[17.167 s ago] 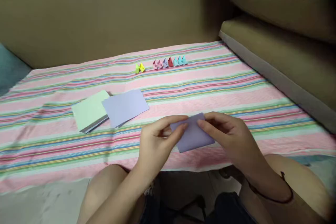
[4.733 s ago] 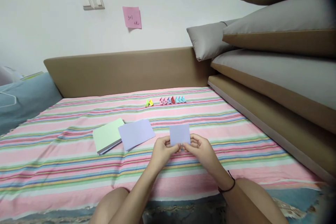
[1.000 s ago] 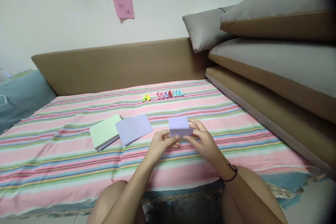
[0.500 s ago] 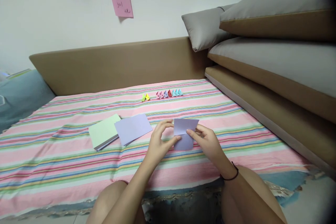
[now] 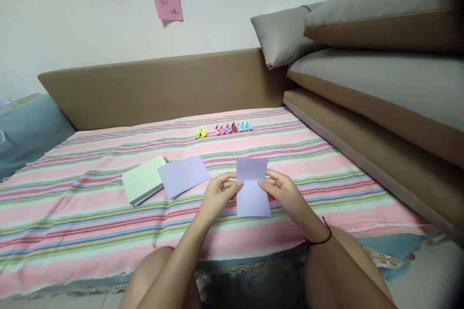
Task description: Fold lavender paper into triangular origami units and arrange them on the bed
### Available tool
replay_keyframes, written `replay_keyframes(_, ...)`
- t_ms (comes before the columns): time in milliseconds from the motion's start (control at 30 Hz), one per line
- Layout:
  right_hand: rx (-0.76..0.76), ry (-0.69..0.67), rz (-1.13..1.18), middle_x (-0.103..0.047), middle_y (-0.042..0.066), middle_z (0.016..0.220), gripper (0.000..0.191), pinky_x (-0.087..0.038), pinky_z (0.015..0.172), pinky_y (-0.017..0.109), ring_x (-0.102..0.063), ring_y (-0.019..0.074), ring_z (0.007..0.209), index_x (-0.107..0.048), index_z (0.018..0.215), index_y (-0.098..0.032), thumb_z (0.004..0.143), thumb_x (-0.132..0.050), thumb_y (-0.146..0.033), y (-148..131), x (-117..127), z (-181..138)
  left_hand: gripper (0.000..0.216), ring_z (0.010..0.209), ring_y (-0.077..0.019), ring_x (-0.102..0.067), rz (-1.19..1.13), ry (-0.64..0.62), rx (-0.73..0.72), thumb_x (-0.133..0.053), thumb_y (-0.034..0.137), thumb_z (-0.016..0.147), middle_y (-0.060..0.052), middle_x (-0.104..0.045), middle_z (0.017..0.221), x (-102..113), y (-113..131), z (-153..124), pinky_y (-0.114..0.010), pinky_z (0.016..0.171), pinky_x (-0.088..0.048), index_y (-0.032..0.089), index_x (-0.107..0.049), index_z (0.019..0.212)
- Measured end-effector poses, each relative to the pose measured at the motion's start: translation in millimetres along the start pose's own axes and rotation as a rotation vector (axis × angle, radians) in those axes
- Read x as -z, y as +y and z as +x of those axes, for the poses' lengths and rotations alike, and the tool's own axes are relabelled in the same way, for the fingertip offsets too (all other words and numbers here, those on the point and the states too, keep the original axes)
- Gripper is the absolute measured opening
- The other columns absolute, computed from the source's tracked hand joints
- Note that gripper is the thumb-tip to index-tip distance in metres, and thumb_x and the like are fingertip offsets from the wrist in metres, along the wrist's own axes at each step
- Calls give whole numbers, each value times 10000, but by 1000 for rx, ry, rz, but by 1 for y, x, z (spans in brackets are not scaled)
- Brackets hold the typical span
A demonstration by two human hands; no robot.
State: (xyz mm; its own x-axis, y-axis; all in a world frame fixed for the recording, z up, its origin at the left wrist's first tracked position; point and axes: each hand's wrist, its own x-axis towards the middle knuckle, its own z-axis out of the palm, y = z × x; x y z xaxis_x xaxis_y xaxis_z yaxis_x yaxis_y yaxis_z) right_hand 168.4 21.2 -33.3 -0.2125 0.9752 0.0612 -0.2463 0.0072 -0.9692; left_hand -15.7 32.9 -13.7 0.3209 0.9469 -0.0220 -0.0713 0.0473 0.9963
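A purple sheet of paper (image 5: 253,198) with a crease across its middle is held up between my two hands. My left hand (image 5: 220,193) pinches its left edge near the crease, thumb in front and fingers behind. On the opposite edge, my right hand (image 5: 282,190) grips it the same way; a dark band circles that wrist. To the left lie more purple sheets (image 5: 184,176), partly over a stack of paper with a light green sheet (image 5: 143,178) on top.
Small folded paper pieces (image 5: 234,127) in several colours stand in a row farther back, with yellow and green ones (image 5: 200,132) beside them. A striped cloth (image 5: 108,231) covers the surface. Grey cushions (image 5: 380,77) are piled at right; a brown backrest (image 5: 163,89) runs behind.
The purple paper has been opened out from a half-folded state and now shows upright with its crease across. My left hand has closed on its left edge.
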Motion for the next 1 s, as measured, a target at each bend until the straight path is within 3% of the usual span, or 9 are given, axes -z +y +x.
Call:
replay_keyframes(133, -9, -18, 7, -684, -2, 729, 329, -472, 590, 252, -604, 126, 612, -602, 1045, -172, 786, -658, -367, -5, 0, -2, 311, 507, -59, -461, -19, -21, 22, -683, 379, 760, 55, -498, 555, 5, 3, -2, -181, 537, -401, 144, -665, 963)
replay_keyframes(233, -6, -25, 7, -687, 12, 779, 346, -493, 658, 275, -631, 141, 669, -556, 1068, -178, 786, -653, -354, -5, -1, -2, 310, 492, -53, -464, -25, -7, 19, -696, 367, 753, 62, -497, 537, 5, 5, -2, -171, 529, -410, 157, -669, 978)
replay_keyframes(400, 81, 146, -12, -653, -23, 775, 591, -511, 684, 302, -641, 156, 690, -375, 1229, -258, 741, -703, -324, 1, -2, 1, 301, 599, -110, -609, -90, 7, 59, -719, 391, 722, -7, -656, 676, 3, 6, -1, -228, 609, -508, 137, -685, 880)
replay_keyframes(500, 154, 212, -102, -652, 28, 943, 463, -512, 656, 292, -639, 156, 722, -440, 1162, -270, 767, -675, -327, 5, -4, 1, 290, 600, -141, -643, -123, 83, 119, -756, 389, 673, -24, -682, 645, 1, 3, -1, -265, 633, -533, 124, -673, 759)
replay_keyframes(633, 193, 259, -247, -640, 73, 963, 262, -503, 617, 284, -619, 169, 729, -577, 1040, -221, 816, -612, -351, 9, -6, 1, 284, 606, -168, -665, -186, 98, 166, -775, 379, 646, -39, -702, 642, -3, -1, 0, -300, 654, -546, 123, -667, 709)
replay_keyframes(800, 273, 239, -291, -531, 93, 1219, 299, -526, 781, 311, -599, 206, 989, -608, 1070, -224, 788, -652, -316, 12, -6, 3, 287, 629, -183, -677, -211, 105, 158, -779, 381, 647, -51, -714, 664, -6, -3, 0, -316, 661, -555, 118, -689, 719)
replay_keyframes(1000, 287, 192, -317, -437, 95, 1349, 362, -530, 820, 315, -578, 205, 1054, -598, 1119, -242, 775, -676, -325, 14, -6, 2, 304, 609, -164, -670, -170, 183, 113, -806, 388, 614, -36, -705, 649, -5, -4, 1, -301, 686, -556, 119, -683, 684)
